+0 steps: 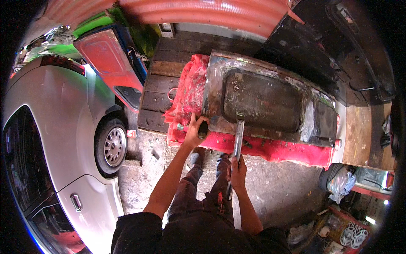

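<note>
A battered dark metal body panel (262, 101) lies on a red cloth (190, 89) over a wooden bench. My left hand (195, 130) is closed on a dark handle-like tool (203, 129) at the panel's near left corner. My right hand (237, 171) grips a long metal bar (238, 139) whose far end rests against the panel's near edge. The bar's lower end passes down through my fist toward my legs.
A silver car (63, 139) stands close on the left, its wheel (111, 146) near the bench. A red car door (108, 59) leans behind it. Red corrugated sheet (211, 12) is at the back. Bags and clutter (342, 220) sit on the ground at lower right.
</note>
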### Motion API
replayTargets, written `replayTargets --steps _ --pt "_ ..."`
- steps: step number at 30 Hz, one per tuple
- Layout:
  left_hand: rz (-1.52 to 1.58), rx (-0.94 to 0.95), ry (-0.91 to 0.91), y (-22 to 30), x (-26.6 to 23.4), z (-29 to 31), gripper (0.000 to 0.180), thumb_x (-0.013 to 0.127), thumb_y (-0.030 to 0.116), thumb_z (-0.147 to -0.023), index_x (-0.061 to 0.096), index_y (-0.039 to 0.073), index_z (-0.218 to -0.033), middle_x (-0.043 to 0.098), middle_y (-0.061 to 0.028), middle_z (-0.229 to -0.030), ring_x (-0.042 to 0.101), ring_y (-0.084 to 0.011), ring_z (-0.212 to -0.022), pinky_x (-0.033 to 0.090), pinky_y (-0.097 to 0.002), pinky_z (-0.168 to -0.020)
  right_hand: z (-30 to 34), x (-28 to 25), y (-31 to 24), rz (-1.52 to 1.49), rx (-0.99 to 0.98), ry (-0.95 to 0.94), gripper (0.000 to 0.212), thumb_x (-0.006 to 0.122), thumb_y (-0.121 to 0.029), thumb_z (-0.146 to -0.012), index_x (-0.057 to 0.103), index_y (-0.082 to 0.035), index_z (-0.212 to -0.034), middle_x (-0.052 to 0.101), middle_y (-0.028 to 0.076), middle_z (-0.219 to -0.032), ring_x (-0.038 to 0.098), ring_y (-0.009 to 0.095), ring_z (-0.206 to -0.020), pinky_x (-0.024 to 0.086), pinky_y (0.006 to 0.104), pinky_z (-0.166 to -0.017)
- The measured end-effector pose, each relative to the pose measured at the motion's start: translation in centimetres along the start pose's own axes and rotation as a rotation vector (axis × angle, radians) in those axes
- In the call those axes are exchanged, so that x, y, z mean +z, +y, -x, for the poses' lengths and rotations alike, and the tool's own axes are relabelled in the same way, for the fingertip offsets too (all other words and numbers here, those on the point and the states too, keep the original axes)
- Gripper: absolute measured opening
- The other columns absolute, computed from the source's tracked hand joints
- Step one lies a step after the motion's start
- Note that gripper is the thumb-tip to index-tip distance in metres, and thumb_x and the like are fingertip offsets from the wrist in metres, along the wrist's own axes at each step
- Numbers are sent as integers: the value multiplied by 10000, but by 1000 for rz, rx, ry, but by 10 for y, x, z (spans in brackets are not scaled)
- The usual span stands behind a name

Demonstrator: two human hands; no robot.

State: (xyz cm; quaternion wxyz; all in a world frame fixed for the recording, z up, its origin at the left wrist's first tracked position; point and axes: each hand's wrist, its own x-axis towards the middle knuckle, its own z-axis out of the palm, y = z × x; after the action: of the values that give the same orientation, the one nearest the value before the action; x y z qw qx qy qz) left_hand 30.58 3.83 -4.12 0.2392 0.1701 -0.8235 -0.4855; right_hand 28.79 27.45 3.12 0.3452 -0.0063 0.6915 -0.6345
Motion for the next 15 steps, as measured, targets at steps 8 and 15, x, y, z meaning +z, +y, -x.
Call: replayTargets --steps 8,15 --pt "103 -36 -17 -3 -1 -4 404 707 -13 -628 540 68 -987 392 -149 -968 474 -347 -886 428 -385 -796 -7 -4 15 168 -23 -55 277 475 -257 -999 477 -40 -1171 470 -5 -565 462 81 -449 373 255 -404" --pt "51 89 70 -6 10 -22 377 696 -21 -596 544 39 -936 387 -120 -942 478 -284 -869 414 -339 -774 -10 2 3 594 -164 -154 323 586 -252 -928 493 -55 -1165 575 180 -782 603 349 -682 460 434 -614"
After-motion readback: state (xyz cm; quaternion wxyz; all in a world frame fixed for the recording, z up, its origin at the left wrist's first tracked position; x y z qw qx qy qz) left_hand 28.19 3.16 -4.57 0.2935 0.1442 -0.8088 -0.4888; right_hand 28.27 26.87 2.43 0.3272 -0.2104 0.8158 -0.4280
